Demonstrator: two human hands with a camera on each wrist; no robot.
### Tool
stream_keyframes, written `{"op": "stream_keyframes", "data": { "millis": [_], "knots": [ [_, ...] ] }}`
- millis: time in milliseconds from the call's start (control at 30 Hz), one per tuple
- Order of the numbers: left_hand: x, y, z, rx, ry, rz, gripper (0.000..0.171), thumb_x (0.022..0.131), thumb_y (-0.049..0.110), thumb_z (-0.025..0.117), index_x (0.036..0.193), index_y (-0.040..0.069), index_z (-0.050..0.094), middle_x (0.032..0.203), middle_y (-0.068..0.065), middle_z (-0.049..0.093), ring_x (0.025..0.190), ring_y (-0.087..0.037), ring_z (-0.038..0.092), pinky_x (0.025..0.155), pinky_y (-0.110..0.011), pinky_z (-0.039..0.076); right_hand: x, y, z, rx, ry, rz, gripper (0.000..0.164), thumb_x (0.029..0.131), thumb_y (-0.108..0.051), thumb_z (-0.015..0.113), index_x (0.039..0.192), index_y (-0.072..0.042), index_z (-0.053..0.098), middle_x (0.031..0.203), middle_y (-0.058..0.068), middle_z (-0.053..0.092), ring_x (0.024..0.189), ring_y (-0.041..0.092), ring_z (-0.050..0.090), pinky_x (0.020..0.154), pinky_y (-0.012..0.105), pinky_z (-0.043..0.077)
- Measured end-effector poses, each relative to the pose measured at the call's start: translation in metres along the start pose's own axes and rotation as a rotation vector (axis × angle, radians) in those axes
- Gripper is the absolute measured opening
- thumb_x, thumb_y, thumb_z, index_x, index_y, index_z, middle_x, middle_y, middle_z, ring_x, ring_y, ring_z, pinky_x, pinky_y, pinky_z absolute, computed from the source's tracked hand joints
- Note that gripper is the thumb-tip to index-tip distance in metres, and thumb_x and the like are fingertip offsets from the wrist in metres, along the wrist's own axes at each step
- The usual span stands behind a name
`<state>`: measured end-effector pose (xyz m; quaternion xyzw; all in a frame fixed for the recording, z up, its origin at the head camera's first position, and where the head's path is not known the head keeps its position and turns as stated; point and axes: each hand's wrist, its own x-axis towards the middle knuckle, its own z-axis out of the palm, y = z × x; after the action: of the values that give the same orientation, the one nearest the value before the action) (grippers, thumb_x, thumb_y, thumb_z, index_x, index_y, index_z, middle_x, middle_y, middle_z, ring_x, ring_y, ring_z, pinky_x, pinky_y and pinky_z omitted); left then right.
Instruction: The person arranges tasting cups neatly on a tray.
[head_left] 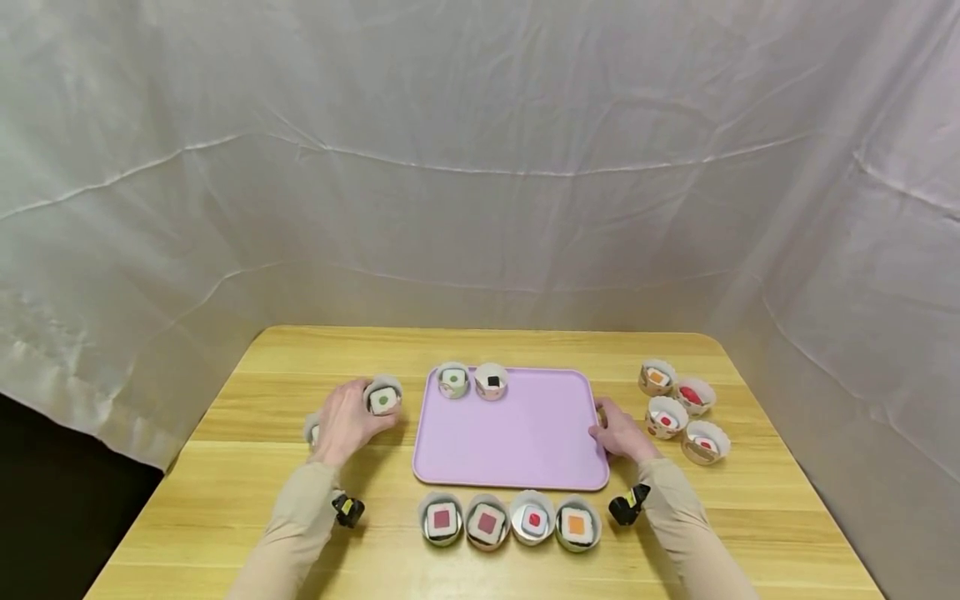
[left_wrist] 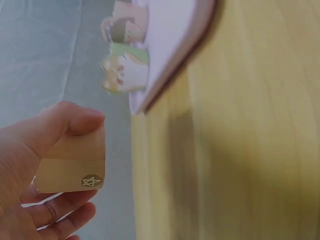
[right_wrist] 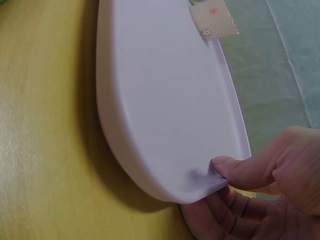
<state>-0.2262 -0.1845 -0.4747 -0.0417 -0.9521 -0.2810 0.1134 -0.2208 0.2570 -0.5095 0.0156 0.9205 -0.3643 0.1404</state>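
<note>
A lilac tray (head_left: 517, 442) lies in the middle of the wooden table, with two paper cups of sushi, one green-centred (head_left: 453, 379) and one black-centred (head_left: 492, 381), at its far left corner. My left hand (head_left: 347, 421) grips a green-centred sushi cup (head_left: 383, 397) left of the tray; the left wrist view shows thumb and fingers around the cup's paper wall (left_wrist: 75, 167). My right hand (head_left: 621, 432) pinches the tray's right rim (right_wrist: 215, 182), thumb on top and fingers beneath.
Several sushi cups (head_left: 510, 521) stand in a row along the tray's near edge. Several more (head_left: 678, 408) cluster to the right of the tray. Another cup (head_left: 311, 429) is partly hidden behind my left hand. White cloth hangs behind the table.
</note>
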Motion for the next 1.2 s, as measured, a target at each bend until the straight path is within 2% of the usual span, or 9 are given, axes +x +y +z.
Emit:
{"op": "stream_keyframes", "data": {
  "millis": [67, 500, 967, 1200],
  "knots": [
    [0.000, 0.006, 0.000, -0.020, -0.004, 0.004, 0.061, 0.071, 0.030, 0.088, 0.117, -0.002, 0.066, 0.103, -0.020, 0.072, 0.094, -0.035, 0.066, 0.083, -0.049, 0.053, 0.000, 0.000, 0.000, 0.000, 0.000, -0.001, 0.050, 0.098, -0.003, 0.053, 0.143, 0.007, 0.034, 0.090, 0.020, 0.058, 0.065, 0.022, 0.064, 0.055, 0.034, 0.057],
    [0.007, 0.043, 0.003, -0.059, -0.057, 0.062, 0.070, 0.071, 0.029, 0.086, 0.125, -0.007, 0.061, 0.117, -0.024, 0.069, 0.106, -0.038, 0.066, 0.094, -0.050, 0.055, 0.001, -0.002, 0.001, -0.013, 0.001, 0.027, 0.051, 0.099, -0.004, 0.053, 0.145, 0.005, 0.034, 0.094, 0.021, 0.059, 0.069, 0.023, 0.065, 0.057, 0.034, 0.057],
    [0.013, 0.087, 0.016, -0.094, -0.097, 0.157, 0.068, 0.066, 0.025, 0.090, 0.121, -0.005, 0.063, 0.112, -0.019, 0.070, 0.102, -0.033, 0.066, 0.091, -0.048, 0.056, 0.000, -0.004, 0.000, -0.021, -0.006, 0.041, 0.051, 0.099, -0.004, 0.053, 0.145, 0.005, 0.033, 0.093, 0.020, 0.057, 0.069, 0.023, 0.064, 0.058, 0.033, 0.057],
    [0.019, 0.106, 0.024, -0.106, -0.109, 0.230, 0.059, 0.067, 0.025, 0.090, 0.114, 0.000, 0.066, 0.104, -0.014, 0.070, 0.094, -0.027, 0.065, 0.083, -0.041, 0.057, 0.000, -0.004, 0.000, -0.017, -0.009, 0.041, 0.051, 0.099, -0.004, 0.053, 0.145, 0.005, 0.033, 0.094, 0.021, 0.058, 0.069, 0.022, 0.064, 0.057, 0.033, 0.057]
  ]
}}
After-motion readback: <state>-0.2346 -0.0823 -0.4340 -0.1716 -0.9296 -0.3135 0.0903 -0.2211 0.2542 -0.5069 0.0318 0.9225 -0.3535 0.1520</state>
